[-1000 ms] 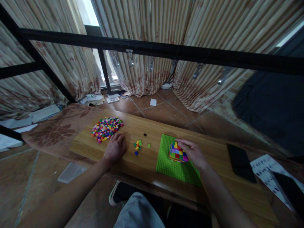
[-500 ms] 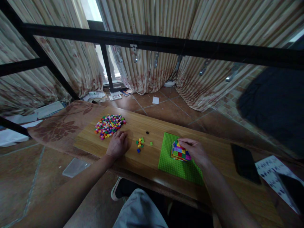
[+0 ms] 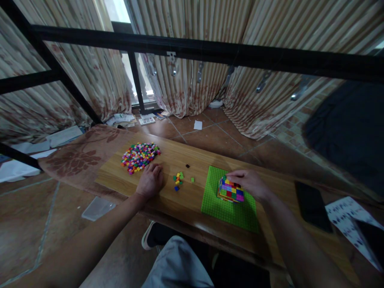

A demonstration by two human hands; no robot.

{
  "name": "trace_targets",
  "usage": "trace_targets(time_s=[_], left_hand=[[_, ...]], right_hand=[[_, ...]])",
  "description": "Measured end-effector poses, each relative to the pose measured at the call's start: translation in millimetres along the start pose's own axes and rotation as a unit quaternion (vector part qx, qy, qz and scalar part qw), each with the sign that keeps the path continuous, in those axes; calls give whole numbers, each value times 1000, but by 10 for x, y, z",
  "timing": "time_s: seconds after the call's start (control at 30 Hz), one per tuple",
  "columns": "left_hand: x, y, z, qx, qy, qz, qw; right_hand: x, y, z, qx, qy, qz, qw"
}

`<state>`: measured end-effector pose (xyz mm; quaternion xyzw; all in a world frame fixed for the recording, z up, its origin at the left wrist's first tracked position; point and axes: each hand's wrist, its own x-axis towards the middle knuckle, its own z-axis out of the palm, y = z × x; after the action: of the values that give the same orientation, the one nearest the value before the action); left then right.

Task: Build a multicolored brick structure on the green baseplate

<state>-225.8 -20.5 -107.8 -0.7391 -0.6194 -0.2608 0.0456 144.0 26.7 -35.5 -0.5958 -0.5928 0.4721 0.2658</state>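
Observation:
My right hand point(image 3: 249, 183) is over a multicoloured block of toy bricks point(image 3: 230, 191), which stands on a green studded baseplate point(image 3: 229, 218). Its fingertips are pinched together at the block's far top edge, and whatever lies between them is hidden. On the wooden tabletop, my left hand point(image 3: 150, 180) rests with curled fingers; I cannot see whether anything is inside. Just beyond it spreads a heap of small loose bricks point(image 3: 139, 157). Between the hands lie a small cluster of bricks point(image 3: 178, 178), a blue brick point(image 3: 177, 188), a lime brick point(image 3: 192, 180) and a black brick point(image 3: 187, 165).
A dark phone-like slab point(image 3: 312, 206) lies at the right of the wooden table point(image 3: 180, 204), beside a printed sheet point(image 3: 345, 220). Below the left side, a clear plastic tray point(image 3: 97, 209) is on the floor. A black metal bar point(image 3: 198, 47) crosses before the curtains.
My right hand has shifted slightly over the top of the block, and its wrist has swung to the right. My left hand keeps its place. The whole view has moved a little.

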Motion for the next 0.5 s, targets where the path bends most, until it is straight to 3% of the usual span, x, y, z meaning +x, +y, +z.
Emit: trace_targets(time_s=[0.27,0.5], left_hand=[[5,10,-6,8,-3,-1,1000],[9,17,-11,14,-2,3,1000]], right_hand=[[42,-62,-55,-42,-32,-17,998],[90,-137,-136,-104,-102,-22,989]])
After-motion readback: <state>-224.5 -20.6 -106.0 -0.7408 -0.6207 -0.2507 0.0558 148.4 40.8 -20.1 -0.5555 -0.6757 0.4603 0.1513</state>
